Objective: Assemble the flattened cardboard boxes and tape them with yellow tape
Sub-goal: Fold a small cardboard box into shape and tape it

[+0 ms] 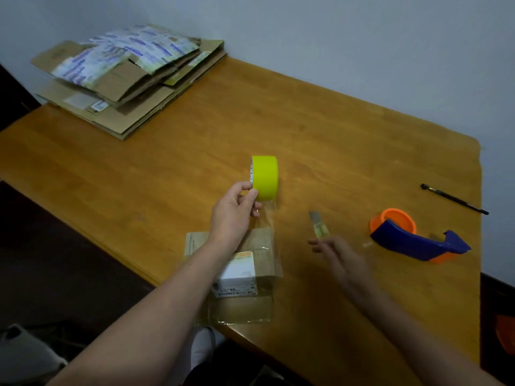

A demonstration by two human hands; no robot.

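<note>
Yellow tape roll (264,176) is held on edge above the tabletop (334,129), pinched at its lower rim by the left hand (237,210). A smooth, glossy band and a white printed core edge are noted. A tail of clear film hangs beneath.

Right hand (338,256), right of the roll and nearer the body, is blurred. Its fingertips are seen at the handle of a small cutter (317,222) with a bare grey blade. Whether it is gripped cannot be told.

Risks, as judged:
- The pinch is shallow, so the roll could slip and run off the edge.
- The exposed blade could nick fingers in a hurried reach.
- Loose film could be caught on the adhesive.

A crinkled clear wrapper with a white label (245,274) lies below the roll. A hard-plastic blue-and-orange dispenser (412,238) sits well right of the roll, with a thin black rod (454,199) beyond it. Flattened cardboard boxes (125,79), corrugated and worn, are stacked far upper left of the roll. None is assembled yet.
</note>
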